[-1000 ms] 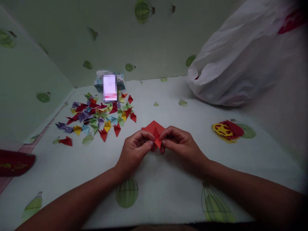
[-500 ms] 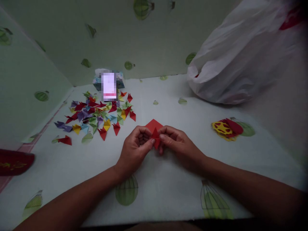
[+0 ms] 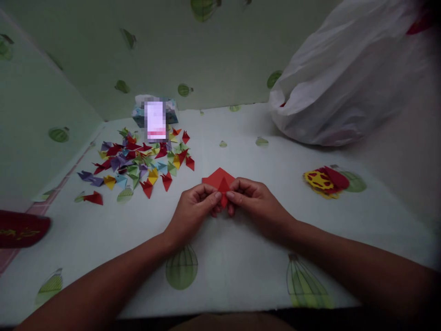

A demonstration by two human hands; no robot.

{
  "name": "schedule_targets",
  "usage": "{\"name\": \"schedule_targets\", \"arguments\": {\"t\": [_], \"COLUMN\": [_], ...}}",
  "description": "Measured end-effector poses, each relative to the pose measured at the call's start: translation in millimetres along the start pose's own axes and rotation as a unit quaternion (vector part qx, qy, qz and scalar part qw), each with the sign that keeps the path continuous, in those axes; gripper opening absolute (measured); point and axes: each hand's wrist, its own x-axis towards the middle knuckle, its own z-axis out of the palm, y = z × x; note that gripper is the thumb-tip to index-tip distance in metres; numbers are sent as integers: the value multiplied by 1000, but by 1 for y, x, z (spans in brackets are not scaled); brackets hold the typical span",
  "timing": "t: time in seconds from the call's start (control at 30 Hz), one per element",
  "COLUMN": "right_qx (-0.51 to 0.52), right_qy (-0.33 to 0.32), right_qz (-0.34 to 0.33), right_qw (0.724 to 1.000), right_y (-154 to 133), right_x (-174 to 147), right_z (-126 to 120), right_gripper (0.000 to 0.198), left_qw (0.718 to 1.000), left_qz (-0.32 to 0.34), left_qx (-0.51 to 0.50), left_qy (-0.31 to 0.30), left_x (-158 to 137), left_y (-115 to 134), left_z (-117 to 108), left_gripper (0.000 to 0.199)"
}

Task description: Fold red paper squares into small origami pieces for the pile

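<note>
Between my two hands is a small piece of folded red origami paper (image 3: 223,185), its upper point facing away from me. My left hand (image 3: 198,204) pinches its left side with thumb and fingers. My right hand (image 3: 251,198) pinches the right side in the same way, the two thumbs nearly meeting. Just behind the fingers lies a flat red paper (image 3: 218,175), its lower part hidden by the hands. To the left, a loose pile of folded paper cranes (image 3: 138,164) in several colours covers the tabletop.
A tissue box (image 3: 138,113) stands at the back left, behind a lit phone (image 3: 156,120) that is blurred out. A big white plastic bag (image 3: 330,92) fills the back right. Yellow and red paper cut-outs (image 3: 322,180) lie at right, a dark red object (image 3: 24,229) at far left.
Both hands keep their pinch on the red origami paper and have shifted slightly. More of the flat red paper behind them shows now. The whole view has tilted a little.
</note>
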Motion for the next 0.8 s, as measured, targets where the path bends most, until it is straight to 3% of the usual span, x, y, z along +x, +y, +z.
{"name": "schedule_targets", "arguments": {"t": [0.6,0.8], "right_qx": [16,-39], "right_qy": [13,23], "right_qz": [30,9], "right_qw": [999,999], "right_y": [2,0], "right_x": [1,1], "right_z": [0,0], "right_gripper": [30,30], "left_qw": [1000,1000], "left_qz": [-14,-18], "left_qx": [13,-9], "left_qy": [-2,-8], "left_x": [0,1], "left_y": [-2,-3], "left_z": [1,2], "left_gripper": [23,23]}}
